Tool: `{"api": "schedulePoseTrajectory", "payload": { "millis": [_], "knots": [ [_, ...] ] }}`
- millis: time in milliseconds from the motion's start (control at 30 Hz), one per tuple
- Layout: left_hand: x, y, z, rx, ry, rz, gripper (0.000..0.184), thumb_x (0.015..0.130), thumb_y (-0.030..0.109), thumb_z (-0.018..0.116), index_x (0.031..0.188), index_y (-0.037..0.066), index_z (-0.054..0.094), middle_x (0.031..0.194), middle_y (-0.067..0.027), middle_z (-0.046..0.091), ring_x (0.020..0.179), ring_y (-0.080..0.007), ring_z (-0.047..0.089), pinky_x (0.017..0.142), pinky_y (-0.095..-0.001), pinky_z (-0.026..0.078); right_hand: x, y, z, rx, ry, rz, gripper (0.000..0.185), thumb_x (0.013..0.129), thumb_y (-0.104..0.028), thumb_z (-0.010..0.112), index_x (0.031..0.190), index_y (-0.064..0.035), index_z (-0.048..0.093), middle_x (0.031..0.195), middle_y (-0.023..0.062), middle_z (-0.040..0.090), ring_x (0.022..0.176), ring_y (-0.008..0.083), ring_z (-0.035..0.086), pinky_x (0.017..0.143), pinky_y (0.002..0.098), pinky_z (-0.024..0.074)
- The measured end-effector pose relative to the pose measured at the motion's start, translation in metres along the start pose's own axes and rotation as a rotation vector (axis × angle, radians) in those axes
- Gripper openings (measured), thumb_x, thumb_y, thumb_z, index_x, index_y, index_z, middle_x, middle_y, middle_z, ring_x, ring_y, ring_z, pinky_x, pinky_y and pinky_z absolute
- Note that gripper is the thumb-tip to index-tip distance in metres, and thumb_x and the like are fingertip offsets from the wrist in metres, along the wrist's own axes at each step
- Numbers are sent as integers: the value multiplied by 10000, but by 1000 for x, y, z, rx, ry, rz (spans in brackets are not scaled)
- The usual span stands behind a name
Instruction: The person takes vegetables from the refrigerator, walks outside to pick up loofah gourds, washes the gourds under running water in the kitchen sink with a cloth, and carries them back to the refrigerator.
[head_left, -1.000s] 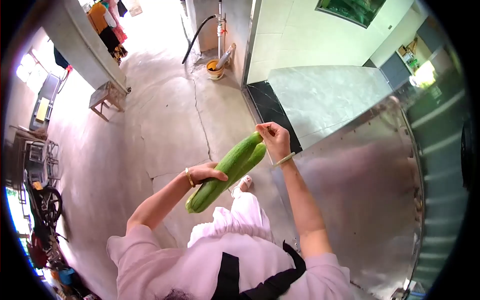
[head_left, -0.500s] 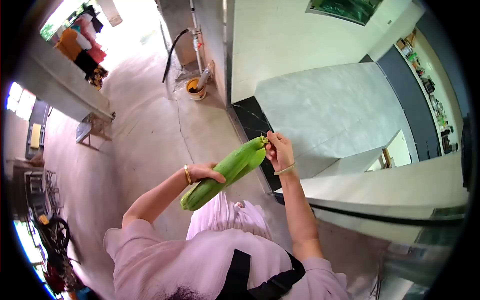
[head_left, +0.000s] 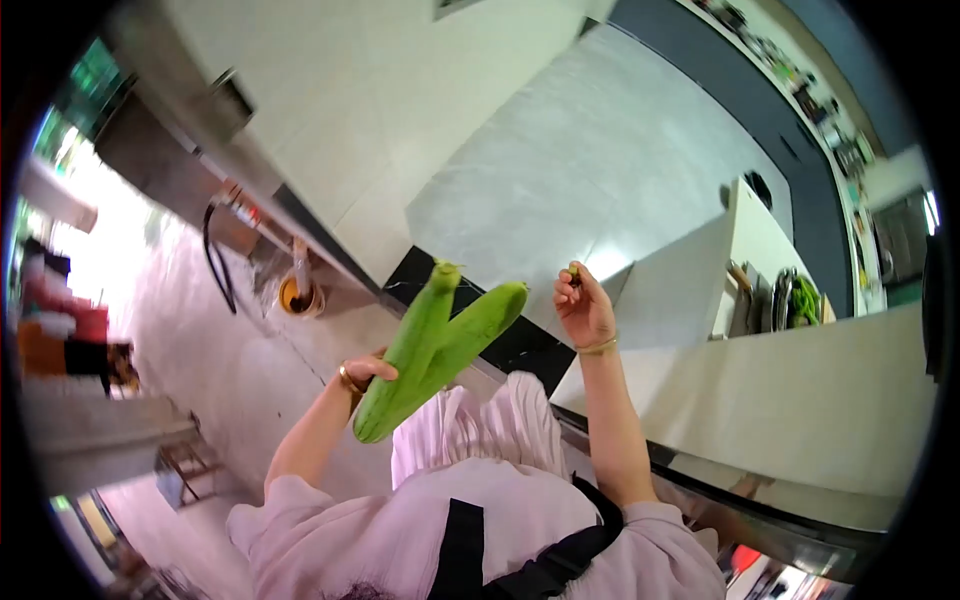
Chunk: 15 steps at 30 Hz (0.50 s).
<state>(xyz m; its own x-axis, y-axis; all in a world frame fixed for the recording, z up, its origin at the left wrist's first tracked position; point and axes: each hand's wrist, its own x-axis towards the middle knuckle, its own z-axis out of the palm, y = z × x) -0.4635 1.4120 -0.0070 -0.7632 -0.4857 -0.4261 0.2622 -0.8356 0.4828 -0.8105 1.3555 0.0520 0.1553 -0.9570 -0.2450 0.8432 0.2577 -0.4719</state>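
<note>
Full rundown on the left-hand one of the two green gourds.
The left gourd is long, rounded and mid-green, with faint lengthwise streaks and a short stub at its narrower top. It looks firm and whole. The left hand holds it aslant, top up, thumb across it, above the floor. Lower down it meets the other gourd; tops splay apart.

There are two green gourds (head_left: 405,350) (head_left: 480,325) in the left hand (head_left: 369,370), one small scrap (head_left: 574,275) in the right hand (head_left: 585,310), two bracelets (head_left: 350,380) (head_left: 597,347), and one bucket (head_left: 314,299) and one stool (head_left: 187,468) left of both hands.
</note>
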Motion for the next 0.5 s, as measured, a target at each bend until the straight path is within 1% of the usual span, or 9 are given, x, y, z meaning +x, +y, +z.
{"api": "schedulePoseTrajectory", "payload": {
  "millis": [67,133,167,200,267,300,367,400,500],
  "knots": [
    [13,26,-6,17,-31,-46,736,533,121,667,1193,-15,371,1136,-138,481,1018,-267,480,878,-380,379,8,-17,-16,-64,117,-100,122,831,-194,489,851,-77,515,759,53,527,633,112,495,557,226,430],
    [37,47,-19,-31,-263,-6,745,505,155,667,1176,-19,394,1115,-143,493,989,-267,493,853,-377,398,18,-31,-42,-188,257,-32,141,824,-225,505,797,-87,504,697,50,533,573,121,502,522,239,435],
    [51,61,-4,41,-230,49,686,484,204,670,1095,-16,451,986,-124,529,886,-246,518,759,-359,438,22,-32,-41,-214,346,-52,187,813,-270,525,763,-92,492,640,57,533,511,120,497,473,241,430],
    [66,74,7,56,-248,12,686,484,204,670,1095,-16,451,986,-124,529,886,-246,518,759,-359,438,30,-35,-41,-307,406,-34,249,804,-324,537,767,-83,492,617,58,526,472,113,480,443,232,423],
    [98,100,23,58,-327,48,602,475,229,676,995,-5,481,850,-92,508,784,-212,508,670,-328,444,46,-44,-32,-404,482,-15,300,806,-362,528,787,-64,503,575,39,495,428,97,441,412,215,390],
    [114,113,23,130,-355,-21,577,470,251,682,950,6,476,808,-75,473,749,-185,489,633,-294,431,57,-50,-33,-379,494,-33,300,806,-362,528,787,-64,503,575,39,495,428,97,441,412,215,390],
    [142,136,32,147,-336,-61,588,474,256,683,962,4,473,823,-75,475,755,-184,489,637,-288,430,82,-69,-36,-558,438,-18,340,812,-386,511,802,-47,514,537,18,455,417,78,410,395,206,351],
    [157,148,41,147,-312,-72,600,479,262,684,975,2,470,838,-76,476,762,-183,489,640,-282,429,93,-79,-30,-635,462,-74,363,811,-392,513,721,-40,534,501,-3,434,414,69,371,386,215,306],
    [203,179,66,181,-322,-104,606,495,294,683,982,5,466,839,-71,475,761,-175,491,635,-277,428,125,-114,-45,-814,574,-169,396,814,-360,519,616,-18,515,467,18,423,409,88,342,387,248,291]
  ]
}}
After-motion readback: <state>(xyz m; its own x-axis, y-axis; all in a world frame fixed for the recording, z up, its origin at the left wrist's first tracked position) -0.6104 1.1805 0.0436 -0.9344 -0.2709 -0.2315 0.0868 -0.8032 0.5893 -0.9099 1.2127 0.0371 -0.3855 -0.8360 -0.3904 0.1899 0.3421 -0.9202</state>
